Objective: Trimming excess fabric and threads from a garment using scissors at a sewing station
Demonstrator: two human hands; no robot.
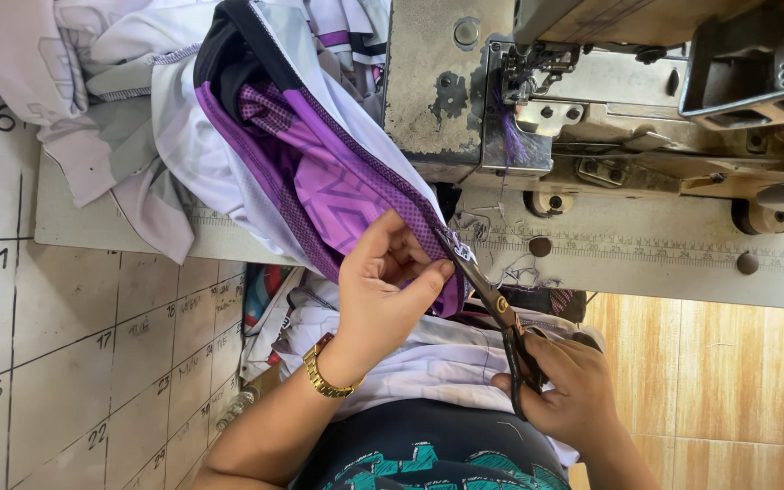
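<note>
Presently left hand (383, 290) pinches purple garment edge (424, 222); right hand (569, 386) grips scissors (492, 304), blades angled up-left, tips touching edge just right of pinch.

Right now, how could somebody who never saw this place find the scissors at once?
Start at the grey sewing machine, then look below its table edge. The right hand holds the scissors, blades meeting the purple fabric pinched by the left hand. They are the only dark metal tool.

Gold watch (327, 374) on left wrist; bare forearms.
</note>
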